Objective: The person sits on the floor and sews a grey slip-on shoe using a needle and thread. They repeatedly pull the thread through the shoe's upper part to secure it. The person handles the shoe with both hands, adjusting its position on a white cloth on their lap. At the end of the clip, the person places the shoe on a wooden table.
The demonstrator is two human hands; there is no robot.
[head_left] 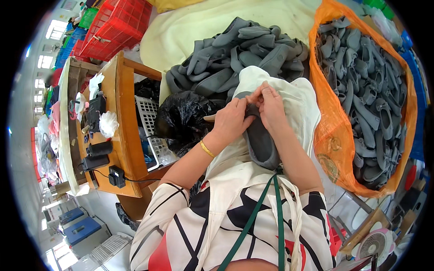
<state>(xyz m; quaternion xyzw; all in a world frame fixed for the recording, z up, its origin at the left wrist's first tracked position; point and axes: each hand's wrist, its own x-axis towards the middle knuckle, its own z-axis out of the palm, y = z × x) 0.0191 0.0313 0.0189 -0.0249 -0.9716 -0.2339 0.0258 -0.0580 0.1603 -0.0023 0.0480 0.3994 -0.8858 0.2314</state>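
Note:
A grey slip-on shoe [261,147] lies across my lap on a white cloth [300,101], its heel toward me. My left hand [231,119] is closed round the shoe's upper near the toe, thumb on the edge of the opening. My right hand [271,108] pinches at the same part, its fingertips meeting the left ones; anything small between them is too hidden to name. A small beige piece shows beside my left hand. Beyond my hands lies a heap of similar grey shoes [217,58].
At the right stands a big orange sack [332,147] full of grey shoes. A black plastic bag [185,119] and white plastic basket [149,122] are at my left, beside a wooden table [129,149]. Red crates [115,29] stand far left; a fan [373,244] is near right.

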